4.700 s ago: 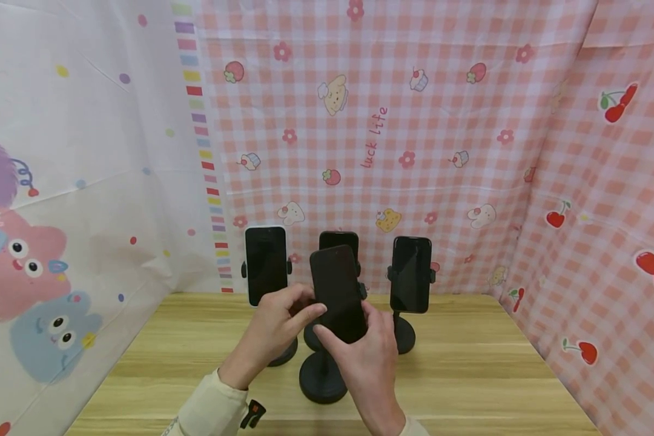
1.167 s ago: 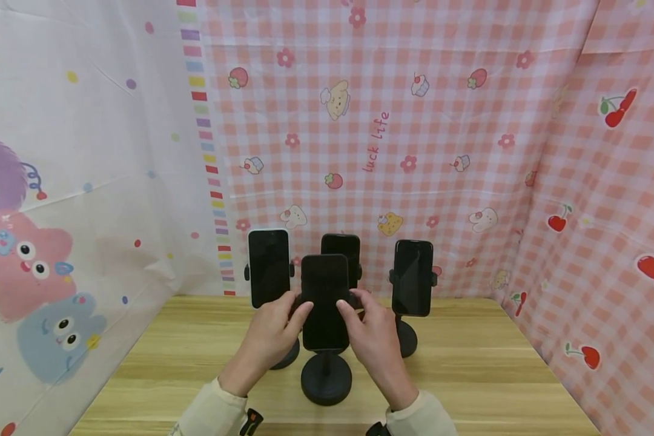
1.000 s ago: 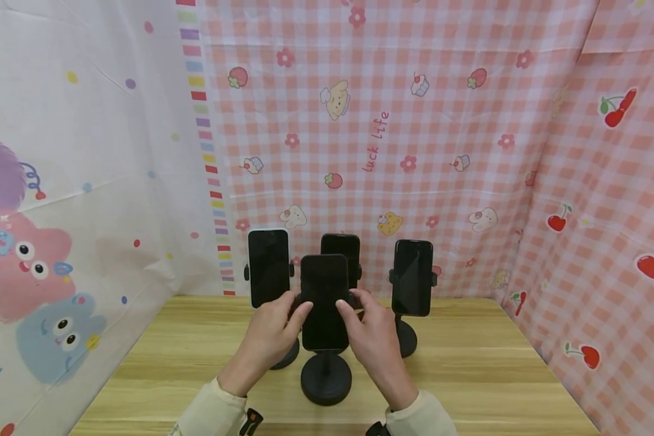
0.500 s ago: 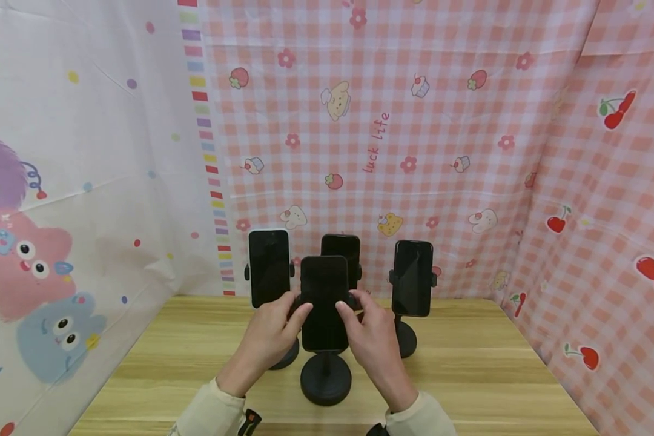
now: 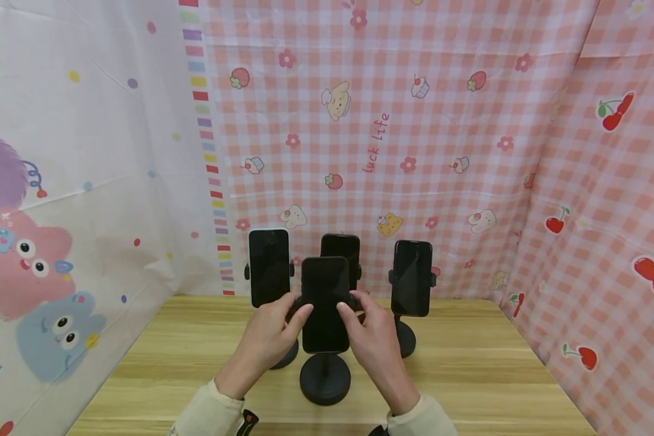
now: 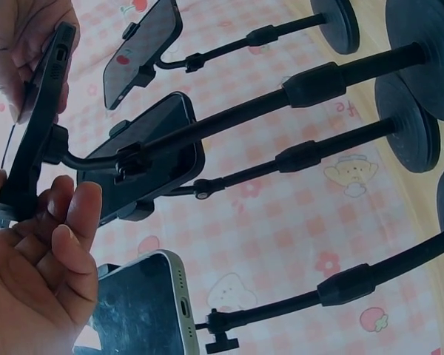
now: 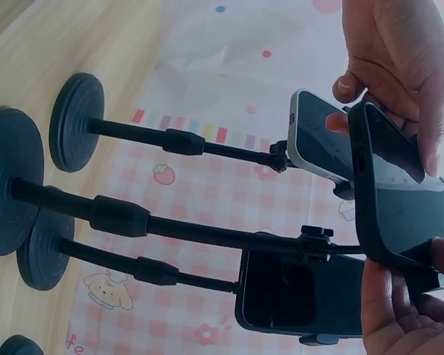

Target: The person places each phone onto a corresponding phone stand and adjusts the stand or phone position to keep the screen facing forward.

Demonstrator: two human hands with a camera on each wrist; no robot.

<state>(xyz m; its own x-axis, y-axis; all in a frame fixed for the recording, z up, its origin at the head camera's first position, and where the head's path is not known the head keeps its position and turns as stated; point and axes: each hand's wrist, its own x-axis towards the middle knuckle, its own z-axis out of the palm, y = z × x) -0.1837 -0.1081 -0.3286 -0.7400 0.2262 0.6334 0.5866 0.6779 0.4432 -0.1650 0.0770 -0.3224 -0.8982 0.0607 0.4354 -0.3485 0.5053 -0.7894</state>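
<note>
A black smartphone (image 5: 325, 280) stands nearly upright at the front, screen toward me, on a black phone stand (image 5: 325, 380) with a round base. My left hand (image 5: 272, 330) grips its left side, thumb on the screen edge and fingers curled behind. On the opposite side my right hand (image 5: 375, 336) grips it the same way. From the left wrist view, the stand's pole (image 6: 314, 83) runs to the holder behind the phone, where my fingers curl close to the clamp. The right wrist view shows the phone (image 7: 414, 214) between both hands.
Behind stand three more phones on similar stands: a white-edged phone (image 5: 269, 266) at left, a black phone (image 5: 340, 244) partly hidden in the middle, and another phone (image 5: 412, 278) at right. Patterned cloth (image 5: 441, 121) hangs around the wooden table (image 5: 479, 375).
Since the oldest frame, the front phone has gone from tilted to straight, and my right hand has moved up its side to match the left. Over the last second almost nothing moves.
</note>
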